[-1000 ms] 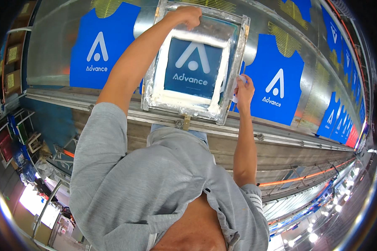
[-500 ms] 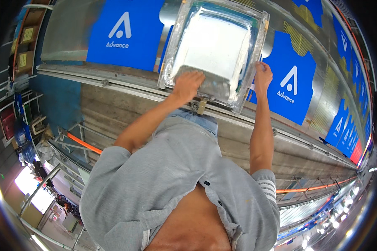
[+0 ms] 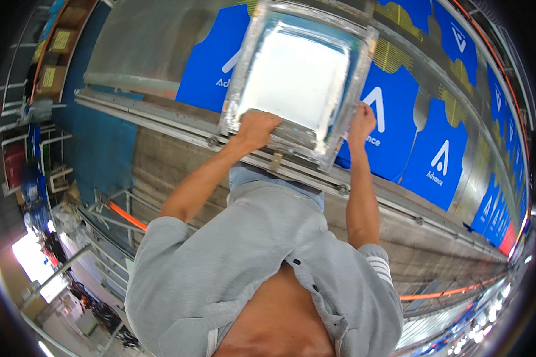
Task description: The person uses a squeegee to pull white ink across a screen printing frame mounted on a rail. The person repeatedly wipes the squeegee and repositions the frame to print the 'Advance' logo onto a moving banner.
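Observation:
A metal-edged screen-printing frame [image 3: 244, 65] lies across the table in front of me, with white ink [image 3: 296, 77] spread over its mesh. Along its near end rests a grey squeegee [image 3: 301, 133], its left end covered by my hand. My left hand [image 3: 256, 130] is closed at the frame's near-left part, over the near rail and beside the squeegee. At the right rail, my right hand [image 3: 362, 124] has its fingers curled in against the frame's side. Blue cut panel [image 3: 211, 65] to the left and blue panel [image 3: 393, 95] to the right, both with white prints, are partly covered by the frame.
A long metal rail [image 3: 161, 124] runs along the table's near edge. More printed blue panels [image 3: 443, 134] continue to the right. Boxes [image 3: 52, 83] stand on a shelf at far left. An orange pipe [image 3: 127, 215] and metal racks are behind me on the left.
Both hands and the frame have shifted left along the table. The left panel is now partly covered, while a printed panel shows from beneath the frame's right side.

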`<action>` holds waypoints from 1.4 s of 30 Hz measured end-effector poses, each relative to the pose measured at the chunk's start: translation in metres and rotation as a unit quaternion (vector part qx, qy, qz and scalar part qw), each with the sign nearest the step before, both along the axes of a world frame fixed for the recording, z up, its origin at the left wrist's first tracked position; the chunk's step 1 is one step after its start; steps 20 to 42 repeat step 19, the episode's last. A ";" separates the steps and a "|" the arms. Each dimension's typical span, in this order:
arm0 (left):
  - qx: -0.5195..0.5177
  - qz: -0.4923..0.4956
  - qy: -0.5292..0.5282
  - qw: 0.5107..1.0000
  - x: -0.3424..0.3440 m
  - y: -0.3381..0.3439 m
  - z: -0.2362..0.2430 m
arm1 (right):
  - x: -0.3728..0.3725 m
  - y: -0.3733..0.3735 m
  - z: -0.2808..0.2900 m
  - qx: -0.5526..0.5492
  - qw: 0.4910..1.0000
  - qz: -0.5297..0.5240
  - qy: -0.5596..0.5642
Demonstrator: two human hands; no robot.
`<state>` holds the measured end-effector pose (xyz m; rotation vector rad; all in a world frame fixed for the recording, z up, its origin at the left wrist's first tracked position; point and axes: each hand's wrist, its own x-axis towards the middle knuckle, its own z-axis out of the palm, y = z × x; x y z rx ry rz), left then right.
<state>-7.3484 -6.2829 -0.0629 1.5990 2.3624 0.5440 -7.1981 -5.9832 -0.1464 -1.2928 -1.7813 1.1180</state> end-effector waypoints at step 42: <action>-0.033 0.008 -0.009 0.999 -0.133 -0.084 -0.004 | -0.123 -0.113 -0.014 -0.074 0.997 -0.013 0.008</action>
